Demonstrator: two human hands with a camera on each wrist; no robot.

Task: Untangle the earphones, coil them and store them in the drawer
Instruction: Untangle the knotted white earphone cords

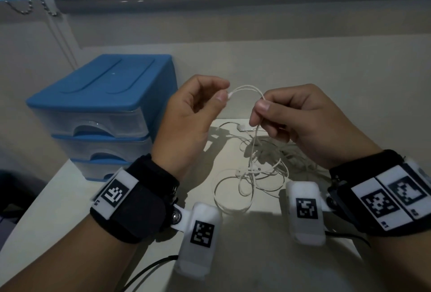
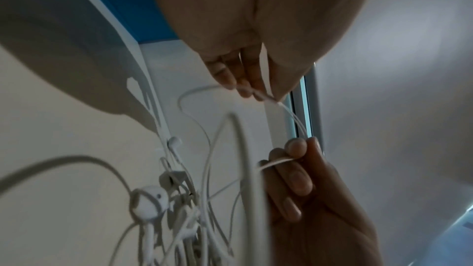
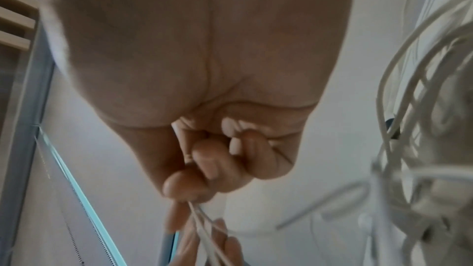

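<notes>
far left on the desk (image 1: 70, 198): blue drawer unit (image 1: 100, 105), three clear drawers all pushed in, well apart from the cable pile, presumably parked there as the final store and not yet needed.

next, left hand (image 1: 186, 124), raised above the desk, thumb and forefinger pinching one end of the earphones (image 1: 249, 175); remaining fingers loosely curled, holding nothing else. probably gripping the plug end to keep a fixed starting point while feeding the cable out of the knot.

between the hands, a short arch of white cable (image 1: 247, 89), slack rather than taut, likely kept loose to avoid tightening the tangle below.

further right, right hand (image 1: 310, 124), thumb and forefinger pinching the cable at the other foot of the arch, other fingers curled inward around the strands dropping down. seemingly acting as a guide, letting the length slide through.

below both hands, most of the earphones lying knotted on the desk, loops overlapping, one earbud (image 2: 151, 205) clear in the left wrist view.

hard to make out: exact end held by the left hand, mostly covered by the fingertips; second earbud lost in the pile; crossing order of the loops unreadable; right wrist view blurred, with cable running out of frame at the right edge; bottom drawer partly behind the left wrist.
</notes>
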